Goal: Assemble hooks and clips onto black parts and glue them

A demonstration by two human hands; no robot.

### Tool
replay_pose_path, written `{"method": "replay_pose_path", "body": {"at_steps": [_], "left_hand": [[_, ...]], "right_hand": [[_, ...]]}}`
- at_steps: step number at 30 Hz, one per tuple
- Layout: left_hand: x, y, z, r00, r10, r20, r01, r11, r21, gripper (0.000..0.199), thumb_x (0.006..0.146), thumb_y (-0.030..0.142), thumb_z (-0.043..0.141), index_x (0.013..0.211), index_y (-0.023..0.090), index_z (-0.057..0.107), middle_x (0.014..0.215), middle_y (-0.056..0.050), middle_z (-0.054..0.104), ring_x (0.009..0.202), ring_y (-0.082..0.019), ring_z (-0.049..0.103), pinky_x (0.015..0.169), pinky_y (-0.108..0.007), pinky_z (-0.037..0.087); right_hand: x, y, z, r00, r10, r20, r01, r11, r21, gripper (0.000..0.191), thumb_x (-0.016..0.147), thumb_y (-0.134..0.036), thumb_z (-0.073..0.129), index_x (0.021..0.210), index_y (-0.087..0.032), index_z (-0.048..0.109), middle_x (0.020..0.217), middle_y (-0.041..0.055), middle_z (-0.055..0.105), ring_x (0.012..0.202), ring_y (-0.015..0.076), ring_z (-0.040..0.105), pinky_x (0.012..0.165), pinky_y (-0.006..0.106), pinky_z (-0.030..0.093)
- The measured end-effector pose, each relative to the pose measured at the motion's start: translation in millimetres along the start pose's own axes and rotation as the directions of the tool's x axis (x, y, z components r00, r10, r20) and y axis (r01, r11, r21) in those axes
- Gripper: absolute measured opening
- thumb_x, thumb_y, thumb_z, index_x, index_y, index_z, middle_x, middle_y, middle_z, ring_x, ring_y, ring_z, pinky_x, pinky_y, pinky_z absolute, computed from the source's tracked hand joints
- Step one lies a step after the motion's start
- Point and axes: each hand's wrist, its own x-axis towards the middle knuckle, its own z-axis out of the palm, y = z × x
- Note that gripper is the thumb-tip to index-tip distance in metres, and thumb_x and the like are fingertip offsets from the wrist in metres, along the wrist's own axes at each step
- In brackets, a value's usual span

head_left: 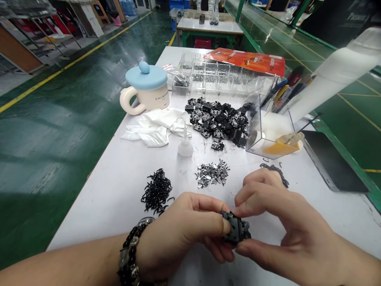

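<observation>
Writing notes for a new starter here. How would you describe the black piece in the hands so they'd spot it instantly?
Start at the white workbench, at its near edge, where the left hand and right hand meet. Pinched between them is a small black part. Unlike the similar black pieces heaped further up the bench, it alone is held up off the surface.

- A white mug [154, 99], far left, carries dark lettering that reads "CHIIKA", with the rest curving out of view.
- An orange packet [247, 61], far end, has printing too small to read.
- A dark board [357, 18], far right, shows pale, blurred letters, seemingly starting "Pana".
</observation>
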Motion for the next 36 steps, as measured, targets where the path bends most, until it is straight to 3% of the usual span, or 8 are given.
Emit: {"method": "replay_pose_path", "body": {"at_steps": [7, 16, 21, 30, 36], "left_hand": [[2.0, -1.3, 0.5, 1.000, -0.020, 0.024, 0.022, 0.995, -0.099, 0.012, 0.062, 0.020, 0.063, 0.067, 0.010, 0.061, 0.060, -0.004, 0.062, 0.047, -0.007, 0.057, 0.050, -0.015, 0.047], [3.5, -1.7, -2.7, 0.996, 0.030, 0.080, -0.020, 0.993, -0.115, 0.023, 0.063, 0.020, 0.067, 0.083, 0.010, 0.064, 0.063, -0.003, 0.064, 0.049, -0.008, 0.060, 0.052, -0.017, 0.048], [2.9, 0.2, -3.6, 0.991, 0.077, 0.113, -0.064, 0.992, -0.110, 0.020, 0.065, 0.019, 0.070, 0.082, 0.011, 0.063, 0.060, -0.001, 0.064, 0.052, -0.009, 0.060, 0.056, -0.019, 0.046], [1.7, -4.2, -2.1, 0.991, 0.110, 0.081, -0.105, 0.992, -0.068, 0.031, 0.061, 0.028, 0.076, 0.082, 0.011, 0.061, 0.054, 0.000, 0.059, 0.049, -0.008, 0.057, 0.053, -0.018, 0.045], [0.0, -3.2, 0.4, 0.994, 0.094, 0.057, -0.091, 0.994, -0.053, 0.028, 0.060, 0.025, 0.075, 0.080, 0.012, 0.060, 0.053, 0.001, 0.060, 0.046, -0.008, 0.056, 0.048, -0.016, 0.044]], "right_hand": [[0.2, -0.3, 0.5, 1.000, 0.019, -0.019, -0.018, 1.000, 0.021, 0.027, 0.076, -0.023, 0.067, 0.096, -0.022, 0.050, 0.087, 0.0008, 0.051, 0.084, 0.0188, 0.043, 0.069, 0.037, 0.037], [0.7, -1.3, 0.1, 0.995, -0.055, -0.080, 0.058, 0.998, 0.039, 0.029, 0.072, -0.016, 0.070, 0.093, -0.019, 0.051, 0.084, 0.0000, 0.054, 0.080, 0.0171, 0.045, 0.071, 0.037, 0.035], [3.3, -3.3, 1.0, 0.989, -0.095, -0.116, 0.102, 0.993, 0.056, 0.030, 0.070, -0.014, 0.069, 0.094, -0.017, 0.051, 0.083, 0.0011, 0.055, 0.077, 0.0164, 0.044, 0.069, 0.037, 0.035], [2.8, -5.1, 0.9, 0.984, -0.127, -0.123, 0.134, 0.990, 0.049, 0.031, 0.068, -0.013, 0.069, 0.092, -0.016, 0.050, 0.083, 0.0001, 0.055, 0.077, 0.0153, 0.044, 0.071, 0.037, 0.034], [3.1, -3.9, 0.1, 0.988, -0.122, -0.095, 0.126, 0.991, 0.038, 0.030, 0.068, -0.015, 0.070, 0.091, -0.018, 0.051, 0.083, 0.0007, 0.055, 0.079, 0.0166, 0.044, 0.072, 0.037, 0.035]]}}
